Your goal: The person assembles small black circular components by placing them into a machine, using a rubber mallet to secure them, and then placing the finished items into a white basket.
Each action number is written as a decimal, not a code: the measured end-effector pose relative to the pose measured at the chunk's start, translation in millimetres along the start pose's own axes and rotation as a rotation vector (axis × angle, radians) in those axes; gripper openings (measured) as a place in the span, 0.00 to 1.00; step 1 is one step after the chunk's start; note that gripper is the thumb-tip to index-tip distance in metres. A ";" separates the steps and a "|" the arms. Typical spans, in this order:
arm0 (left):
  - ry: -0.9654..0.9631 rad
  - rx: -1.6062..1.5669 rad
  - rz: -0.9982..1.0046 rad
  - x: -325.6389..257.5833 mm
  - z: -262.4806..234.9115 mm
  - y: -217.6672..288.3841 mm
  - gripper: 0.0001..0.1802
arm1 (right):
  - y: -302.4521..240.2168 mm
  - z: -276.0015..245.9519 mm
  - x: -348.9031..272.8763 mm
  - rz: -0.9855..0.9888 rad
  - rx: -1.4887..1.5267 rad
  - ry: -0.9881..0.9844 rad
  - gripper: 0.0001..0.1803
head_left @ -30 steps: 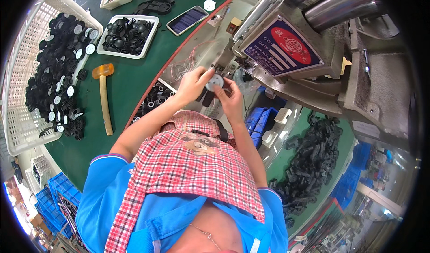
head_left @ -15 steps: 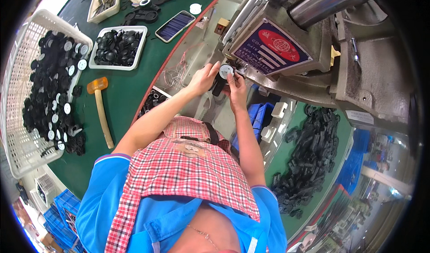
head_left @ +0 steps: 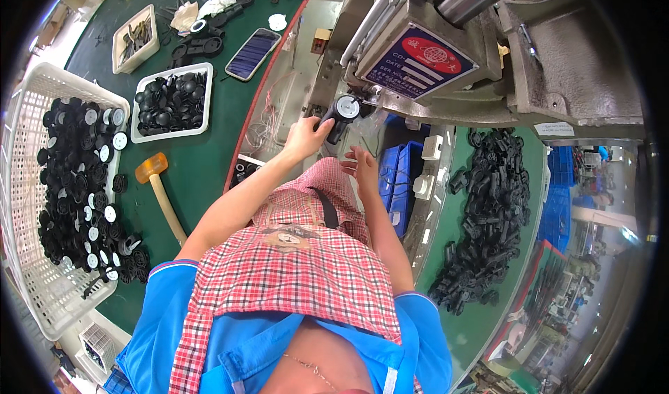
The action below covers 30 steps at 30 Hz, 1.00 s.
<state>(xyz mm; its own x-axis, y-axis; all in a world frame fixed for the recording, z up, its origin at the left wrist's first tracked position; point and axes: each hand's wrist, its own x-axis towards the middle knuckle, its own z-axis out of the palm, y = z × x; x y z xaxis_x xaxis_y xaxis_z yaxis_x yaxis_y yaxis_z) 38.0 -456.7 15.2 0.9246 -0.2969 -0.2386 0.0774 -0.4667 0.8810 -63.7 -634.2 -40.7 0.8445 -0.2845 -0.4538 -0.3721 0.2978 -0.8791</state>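
Observation:
My left hand (head_left: 306, 137) is closed on a black plastic wheel part (head_left: 337, 130) that carries a round white disc (head_left: 347, 107). This part is beneath the head of a grey-green press machine (head_left: 453, 94), close to its lower tooling. Whether it rests on the tooling, I cannot tell. Lower and to the right, my right hand (head_left: 361, 167) is apart from the part, with loosely bent, spread fingers and nothing visible in them.
On the green table at left are a white basket (head_left: 28, 206) of black wheels, a tray (head_left: 209, 104) of black caps, an orange-headed mallet (head_left: 164, 192) and a tray (head_left: 252, 54) of dark strips. Blue bins (head_left: 401, 178) and piled black parts (head_left: 488, 199) are at right.
My right hand has let go of the part and drawn back down toward my body. The left hand still grips it, slightly lower in the picture. The whole view has shifted a little.

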 end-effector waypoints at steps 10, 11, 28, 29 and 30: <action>0.009 0.013 -0.017 1.4 0.6 -1.7 0.30 | 9.4 19.7 17.2 -0.065 -0.298 -0.071 0.18; 0.007 0.009 -0.021 1.4 -0.2 -0.6 0.30 | 11.3 20.1 18.5 -0.073 -0.331 -0.068 0.18; 0.369 0.074 -0.381 -197.7 -165.4 -118.7 0.20 | -14.4 -13.0 184.6 -0.587 -1.550 0.171 0.13; 0.450 0.353 -0.264 -209.4 -166.1 -122.7 0.21 | -21.6 -7.3 186.3 -0.581 -1.641 0.125 0.13; 0.451 0.425 -0.325 -212.3 -169.5 -125.6 0.21 | -28.1 -2.0 188.2 -0.508 -1.662 0.087 0.13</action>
<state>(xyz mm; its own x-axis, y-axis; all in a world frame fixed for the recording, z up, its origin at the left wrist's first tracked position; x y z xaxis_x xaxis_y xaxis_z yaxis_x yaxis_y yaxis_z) -104.8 -193.8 24.4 0.9509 0.2447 -0.1895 0.3090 -0.7859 0.5356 104.9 -698.0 -101.6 0.9923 -0.1052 -0.0647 -0.1113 -0.9888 -0.0994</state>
